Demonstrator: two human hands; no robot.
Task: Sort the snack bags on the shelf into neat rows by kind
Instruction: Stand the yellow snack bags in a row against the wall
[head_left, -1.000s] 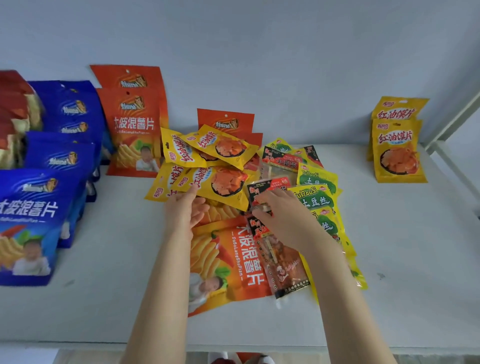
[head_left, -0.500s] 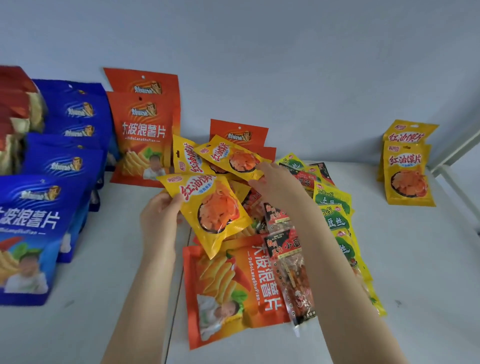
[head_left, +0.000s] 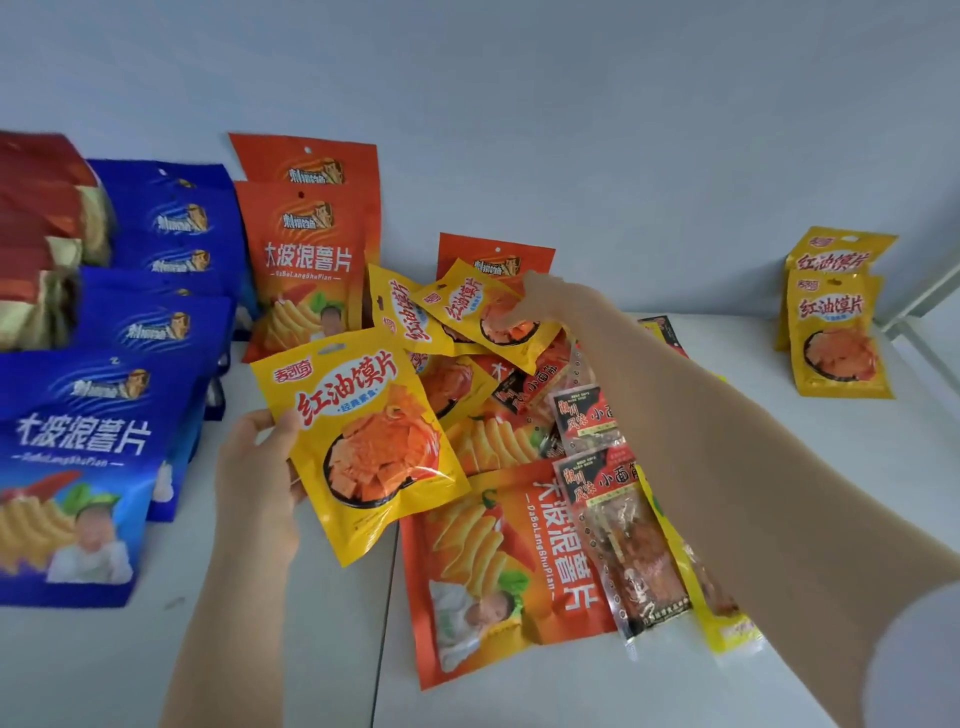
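shelf: white and flat, backed by a pale wall; a seam runs front to back near the middle.
blue bags: left side, standing in a row one behind another.
dark red bags: far left, behind the blue row, cut off by the frame edge.
upright orange bags: two, one behind the other, against the wall just right of the blue row.
mixed pile: centre of the shelf, with several kinds overlapping.
flat orange bag: face up at the front of the pile, print turned sideways.
rear orange bag: stands at the back of the pile by the wall.
yellow pair: two yellow bags upright at far right, one behind the other, well apart from the pile.
held yellow bag: raised just left of the pile, face to the camera, tilted.
pile yellow bags: several at the back of the pile, tilted and overlapping.
clear packets: narrow, with black-and-red labels, lying over the flat orange bag's right side.
yellow-green bags: mostly hidden under the right forearm.
left hand: grip holds the held yellow bag by its left edge, thumb on the front.
right hand: reaches across the pile to the topmost pile yellow bag. It is blurred, so it cannot be told whether the grip is closed on the bag or only touching it.
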